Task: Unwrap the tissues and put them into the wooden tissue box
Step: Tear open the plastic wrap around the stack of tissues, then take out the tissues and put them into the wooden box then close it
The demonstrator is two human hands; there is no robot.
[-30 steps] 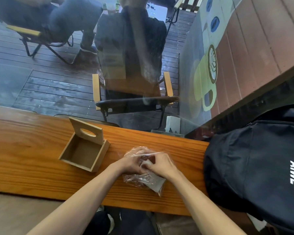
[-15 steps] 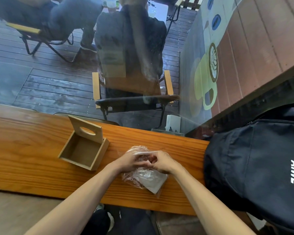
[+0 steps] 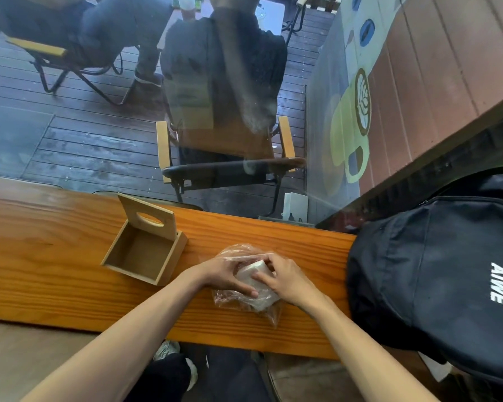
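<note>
A white stack of tissues [image 3: 254,278] lies in a crumpled clear plastic wrapper [image 3: 238,300] on the wooden counter [image 3: 55,262]. My left hand [image 3: 224,274] grips the wrapper and tissues from the left, thumb across the pack. My right hand [image 3: 288,278] holds the pack from the right, fingers on its top. A corner of the white tissues shows between my hands. The wooden tissue box [image 3: 143,253] sits to the left, empty, its slotted lid [image 3: 148,217] standing upright at the back.
A black backpack [image 3: 436,274] fills the counter's right end, close to my right forearm. A glass pane rises along the counter's far edge, with a chair and seated people outside. A small white device [image 3: 295,206] stands by the glass.
My hands have shifted on the pack and spread the wrapper apart. More of the white tissue stack is bare now, and its corner sticks up between my fingers.
</note>
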